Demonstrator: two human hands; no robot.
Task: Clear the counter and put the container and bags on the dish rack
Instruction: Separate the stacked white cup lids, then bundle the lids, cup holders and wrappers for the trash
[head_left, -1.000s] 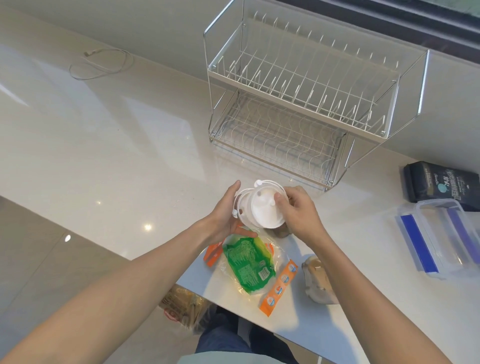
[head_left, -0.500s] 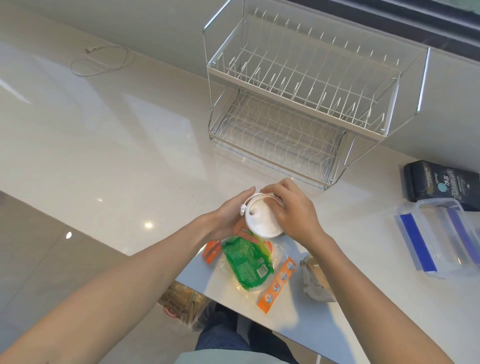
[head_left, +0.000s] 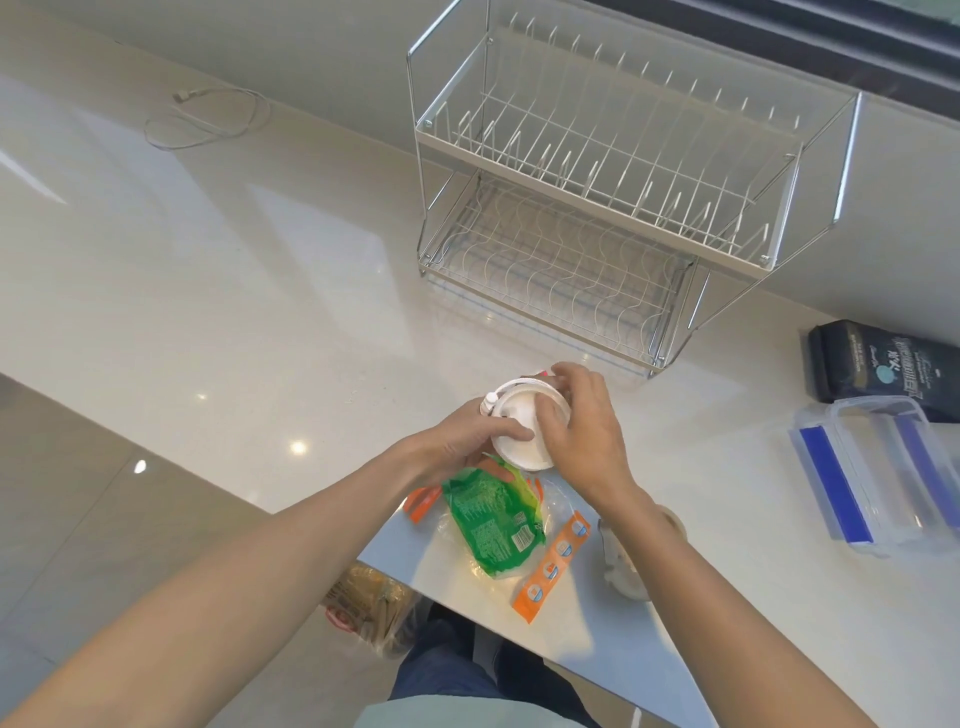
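Observation:
A round white container (head_left: 519, 441) with a white lid is held just above the counter, in front of the empty two-tier wire dish rack (head_left: 613, 208). My left hand (head_left: 467, 441) grips its left side, thumb lying across the lid. My right hand (head_left: 582, 426) curls over the lid's right and far edge. Below the container lies a green bag (head_left: 491, 525) inside clear plastic, with orange strips (head_left: 550, 566) beside it. A black bag (head_left: 883, 364) lies at the right.
A clear lidded box with blue clips (head_left: 878, 473) sits at the right. A pale crumpled bag (head_left: 621, 566) lies under my right forearm. A white cable (head_left: 208, 119) is coiled at the far left. The counter's front edge (head_left: 322, 535) runs diagonally; a packet (head_left: 363, 608) lies on the floor below.
The lid, tilted up and open a second ago, has come down flat onto the container. My right hand moved over its top and my left thumb came onto the lid.

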